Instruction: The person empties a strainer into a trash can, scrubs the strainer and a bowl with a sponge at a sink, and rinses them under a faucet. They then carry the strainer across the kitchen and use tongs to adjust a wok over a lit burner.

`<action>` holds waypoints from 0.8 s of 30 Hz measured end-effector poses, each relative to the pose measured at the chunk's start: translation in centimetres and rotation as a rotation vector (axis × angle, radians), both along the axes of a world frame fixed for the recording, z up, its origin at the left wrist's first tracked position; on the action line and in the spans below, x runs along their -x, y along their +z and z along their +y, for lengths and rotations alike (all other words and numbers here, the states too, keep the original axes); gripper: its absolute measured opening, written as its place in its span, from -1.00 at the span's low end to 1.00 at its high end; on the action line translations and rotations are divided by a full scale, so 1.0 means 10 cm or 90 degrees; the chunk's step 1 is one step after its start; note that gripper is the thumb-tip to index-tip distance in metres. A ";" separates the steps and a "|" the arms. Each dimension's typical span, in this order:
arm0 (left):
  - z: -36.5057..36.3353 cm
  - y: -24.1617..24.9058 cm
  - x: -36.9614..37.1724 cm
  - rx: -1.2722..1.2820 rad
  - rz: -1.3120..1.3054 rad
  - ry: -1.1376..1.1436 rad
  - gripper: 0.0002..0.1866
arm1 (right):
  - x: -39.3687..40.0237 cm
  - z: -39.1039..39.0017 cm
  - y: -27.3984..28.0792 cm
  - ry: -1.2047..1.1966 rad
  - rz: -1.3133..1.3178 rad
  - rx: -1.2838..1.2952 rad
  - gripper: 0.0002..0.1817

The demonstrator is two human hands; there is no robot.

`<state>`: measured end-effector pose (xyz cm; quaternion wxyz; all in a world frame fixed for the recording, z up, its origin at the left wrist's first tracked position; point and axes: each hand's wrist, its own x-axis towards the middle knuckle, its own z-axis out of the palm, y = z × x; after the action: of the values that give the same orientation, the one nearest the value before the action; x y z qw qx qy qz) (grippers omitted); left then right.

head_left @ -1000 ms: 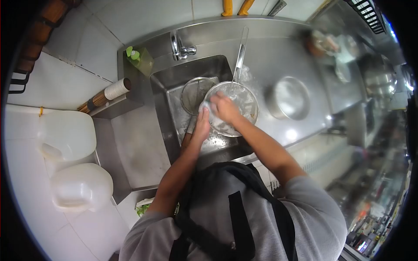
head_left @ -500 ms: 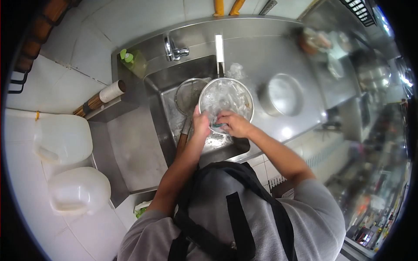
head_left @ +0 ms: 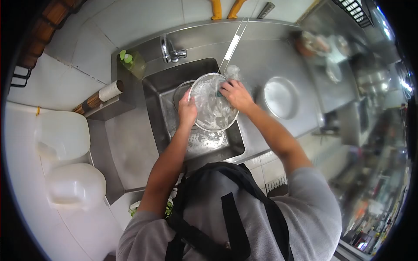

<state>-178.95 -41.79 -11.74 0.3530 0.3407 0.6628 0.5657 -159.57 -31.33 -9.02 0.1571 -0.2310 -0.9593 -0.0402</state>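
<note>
A round strainer (head_left: 211,115) with a long wire handle is tilted over the sink, its inside coated in white suds that partly hide the mesh. My left hand (head_left: 187,112) is closed around its left rim. Pressed against the inner upper right side is a dark green scouring pad (head_left: 221,92), held under the fingers of my right hand (head_left: 235,95). Behind the left hand, a second strainer (head_left: 178,92) rests in the sink, mostly covered.
The steel sink (head_left: 154,93) lies beneath, with a tap (head_left: 172,52) behind it. A round metal pan (head_left: 281,98) stands on the right counter, near a clump of foam (head_left: 233,71). At left are a soap bottle (head_left: 135,64), a bamboo brush (head_left: 100,96) and white plastic jugs (head_left: 63,135).
The right hand and scouring pad have moved from the strainer's near side to its upper right. The strainer has shifted slightly left, and its handle now leans right.
</note>
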 end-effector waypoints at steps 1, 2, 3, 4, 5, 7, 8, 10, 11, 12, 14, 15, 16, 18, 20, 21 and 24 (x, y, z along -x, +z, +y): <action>0.01 0.00 0.02 -0.008 0.086 -0.005 -0.66 | -0.01 -0.06 -0.08 0.006 -0.004 0.001 -0.78; 0.05 0.00 0.02 -0.009 0.082 -0.001 -0.66 | -0.03 -0.12 -0.14 -0.084 0.005 0.039 -0.79; 0.08 0.05 0.02 -0.052 0.081 0.012 -0.67 | -0.07 -0.20 -0.19 -0.178 0.014 0.079 -0.81; 0.07 0.04 0.00 -0.093 0.080 0.024 -0.67 | -0.08 -0.31 -0.22 -0.197 0.066 0.078 -0.82; 0.07 0.01 0.00 -0.092 0.076 0.027 -0.67 | -0.08 -0.44 -0.25 -0.195 0.061 0.078 -0.82; 0.08 -0.08 0.03 -0.090 0.111 0.040 -0.67 | -0.06 -0.66 -0.32 -0.245 0.106 0.268 -0.85; 0.08 -0.10 0.05 -0.091 0.110 0.041 -0.67 | -0.04 -0.77 -0.36 -0.244 0.105 0.266 -0.85; 0.06 -0.08 0.06 -0.105 0.070 0.061 -0.68 | 0.00 -0.92 -0.35 -0.277 0.175 0.440 -0.84; 0.06 -0.08 0.09 -0.106 0.069 0.059 -0.68 | -0.03 -0.89 -0.33 -0.278 0.176 0.439 -0.84; 0.05 -0.06 0.13 -0.105 0.111 0.045 -0.68 | -0.04 -0.83 -0.19 -0.289 0.202 0.452 -0.85; 0.04 -0.03 0.18 -0.126 0.150 0.013 -0.68 | -0.08 -0.62 -0.14 -0.282 0.262 0.349 -0.86; 0.04 -0.04 0.17 -0.122 0.149 0.011 -0.68 | -0.05 -0.55 -0.14 -0.284 0.261 0.352 -0.86; 0.05 -0.03 0.15 -0.139 0.132 0.006 -0.68 | -0.04 -0.49 -0.13 -0.267 0.267 0.235 -0.87; 0.12 -0.03 0.10 -0.162 0.112 -0.005 -0.68 | -0.03 -0.53 -0.22 -0.263 0.213 0.131 -0.88; 0.20 -0.09 0.09 -0.187 0.126 0.004 -0.69 | 0.06 -0.88 -0.39 -0.314 0.202 0.254 -0.93; 0.21 -0.09 0.11 -0.191 0.127 0.008 -0.69 | 0.09 -1.00 -0.39 -0.315 0.195 0.336 -0.92; 0.13 -0.13 0.16 -0.200 0.179 -0.019 -0.69 | -0.02 -0.99 -0.36 -0.321 0.231 0.464 -0.87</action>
<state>-180.55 -40.45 -13.08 0.2081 0.4768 0.6038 0.6039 -159.38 -41.18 -12.59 0.2159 -0.5000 -0.7821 0.3029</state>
